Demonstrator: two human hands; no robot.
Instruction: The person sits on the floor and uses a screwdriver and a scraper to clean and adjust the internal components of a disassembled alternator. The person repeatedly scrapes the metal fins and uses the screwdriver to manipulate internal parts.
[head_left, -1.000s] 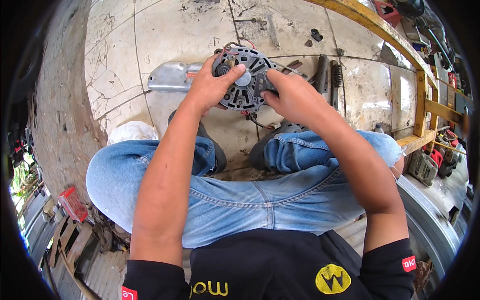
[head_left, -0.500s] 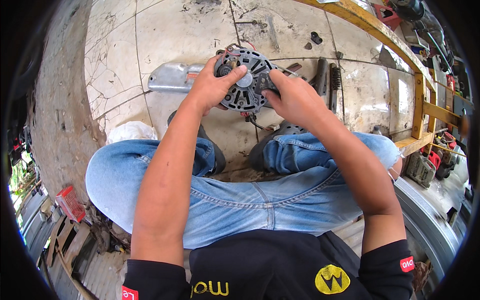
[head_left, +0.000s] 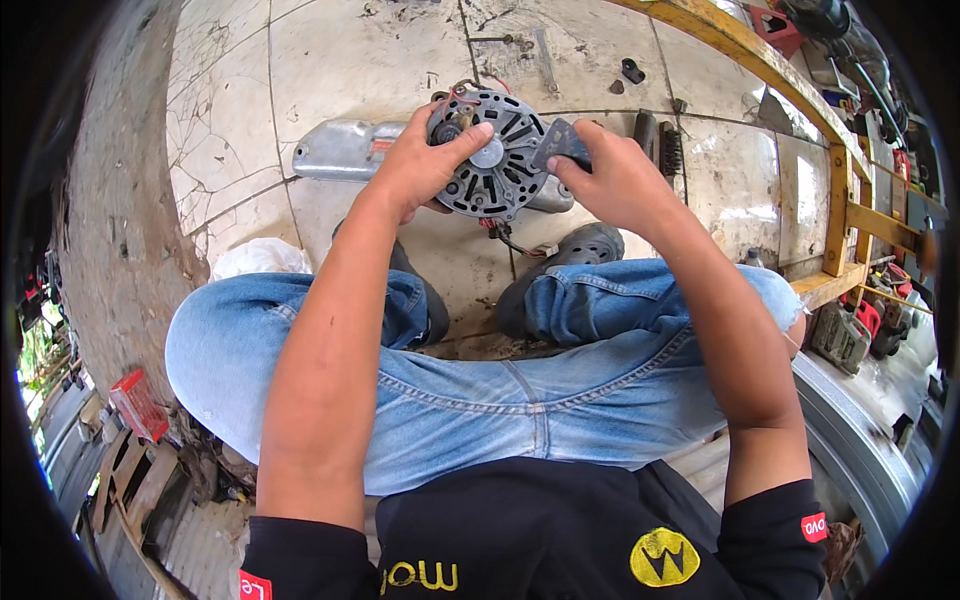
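Two bare forearms came up from the lower edge of the view, over bent knees in blue jeans [head_left: 520, 400], above a floor of pale, stained tiles [head_left: 340, 60]. A yellow wooden rail [head_left: 835, 190] ran along the right side, with red tools and clutter beyond it. On the tiles beyond the knees lay a long grey metal cover [head_left: 335, 150] (dull and dented), partly hidden behind the left wrist.

The round motor housing [head_left: 500, 160], dark grey with slotted vents and a pale hub at its middle, was held up in front of the knees, above the dark shoes [head_left: 580, 250] and clear of the floor. Thin wires hung from its lower edge. The left hand [head_left: 420, 165] gripped it from the left, fingers curled closed over the rim and the thumb laid across its face toward the hub. The right hand [head_left: 610, 180] was pinched shut on a small dark grey scrap [head_left: 562, 145], flat and roughly square, pressed against the housing's right edge; whether it was cloth or abrasive paper I could not tell.

A dark brush [head_left: 670, 150] lay on the tiles just past the right hand, and a small black piece [head_left: 632, 72] sat farther off.
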